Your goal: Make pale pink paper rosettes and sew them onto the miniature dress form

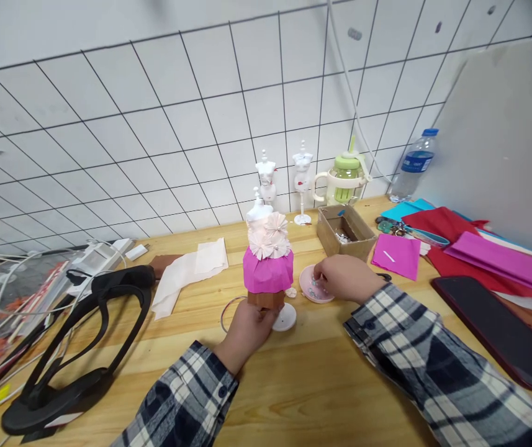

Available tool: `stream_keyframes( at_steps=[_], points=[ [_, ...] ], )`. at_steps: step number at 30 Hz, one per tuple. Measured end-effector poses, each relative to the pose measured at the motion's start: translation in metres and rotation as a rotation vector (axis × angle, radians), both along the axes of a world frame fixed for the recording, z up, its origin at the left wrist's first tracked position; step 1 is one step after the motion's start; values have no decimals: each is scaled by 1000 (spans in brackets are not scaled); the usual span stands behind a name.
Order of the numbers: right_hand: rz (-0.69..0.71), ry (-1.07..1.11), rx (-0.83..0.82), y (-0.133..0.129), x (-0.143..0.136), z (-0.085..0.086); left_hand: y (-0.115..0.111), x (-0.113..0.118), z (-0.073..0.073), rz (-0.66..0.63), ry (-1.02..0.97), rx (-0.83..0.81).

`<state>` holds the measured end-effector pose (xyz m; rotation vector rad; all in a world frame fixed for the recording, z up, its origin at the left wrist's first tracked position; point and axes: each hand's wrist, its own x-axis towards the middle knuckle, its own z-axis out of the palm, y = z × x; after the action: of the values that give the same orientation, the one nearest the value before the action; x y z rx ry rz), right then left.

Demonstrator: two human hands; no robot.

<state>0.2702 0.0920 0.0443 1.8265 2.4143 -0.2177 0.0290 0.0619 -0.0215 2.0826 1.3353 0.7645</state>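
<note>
A miniature dress form (268,270) stands in front of me, wearing pale pink pleated paper flowers over magenta and brown crepe-paper layers. My left hand (249,332) is closed around its lower part, just under the brown layer and beside the white round base (285,318). My right hand (347,278) reaches into a small pink dish (318,299) that holds tiny shiny pieces. Its fingertips are pinched together among them, and whatever they grip is too small to see. A thin ring-shaped band (225,313) lies behind my left hand.
Two bare white dress forms (302,180) stand by the tiled wall. A cardboard box (344,233), green-lidded cup (346,177) and water bottle (414,164) are at the back right. Coloured paper (396,256) and a phone (493,329) lie right; a black headset frame (102,329) lies left.
</note>
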Motion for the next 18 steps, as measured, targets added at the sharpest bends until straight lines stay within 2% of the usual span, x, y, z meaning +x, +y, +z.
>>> stream_keyframes(
  at_steps=[11, 18],
  points=[
    [12, -55, 38, -3, -10, -6, 3, 0, -3, 4, -4, -13],
    [99, -37, 66, -1, -11, -7, 2, -1, -6, 1, -17, -14]
  ],
)
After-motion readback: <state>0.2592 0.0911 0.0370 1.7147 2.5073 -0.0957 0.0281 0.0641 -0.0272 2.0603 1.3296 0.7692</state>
